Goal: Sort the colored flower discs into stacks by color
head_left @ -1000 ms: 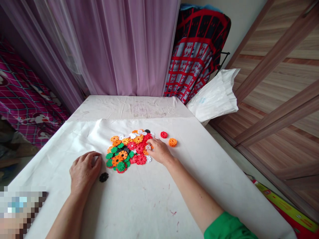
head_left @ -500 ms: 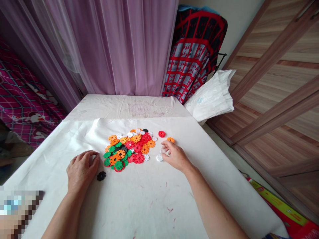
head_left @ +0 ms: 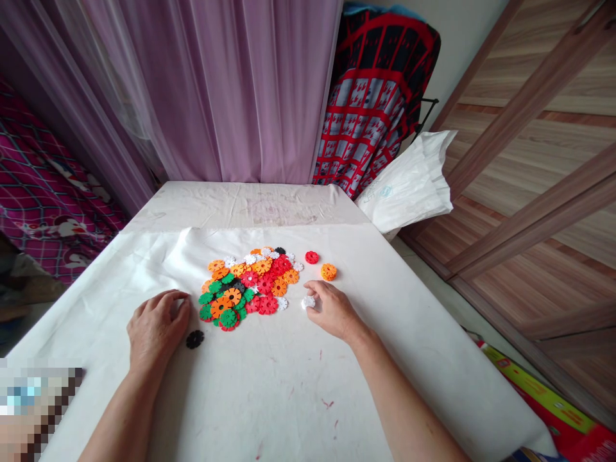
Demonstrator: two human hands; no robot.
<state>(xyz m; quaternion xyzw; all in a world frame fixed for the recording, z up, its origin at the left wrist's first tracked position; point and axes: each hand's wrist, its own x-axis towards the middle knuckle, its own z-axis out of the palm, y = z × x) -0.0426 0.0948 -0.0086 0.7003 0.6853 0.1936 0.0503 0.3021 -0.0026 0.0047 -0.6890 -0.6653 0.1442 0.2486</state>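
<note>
My right hand (head_left: 334,310) pinches a white flower-shaped disc (head_left: 308,301) between thumb and fingers, low over the table at the spot of a small white pile. Just beyond it stand a stack of orange notched discs (head_left: 328,271) and a red disc stack (head_left: 312,257). My left hand (head_left: 156,326) lies on the cloth with its fingers loosely bent and nothing visible in it. Beside its thumb is a lone black disc (head_left: 195,339). Between the hands spreads a mixed heap of red, orange, green, white and black discs (head_left: 264,284).
A white cloth (head_left: 269,398) with reddish marks covers the table. Purple curtains (head_left: 240,90) hang behind it. At the far right edge stands a white paper-like bag (head_left: 409,183), near a draped red-and-black cloth (head_left: 366,96). Wooden cabinet doors (head_left: 539,147) are on the right.
My right hand has moved slightly down from the orange stack to the white pile and now pinches a white disc there. The orange stack shows more fully. My left hand stays put.
</note>
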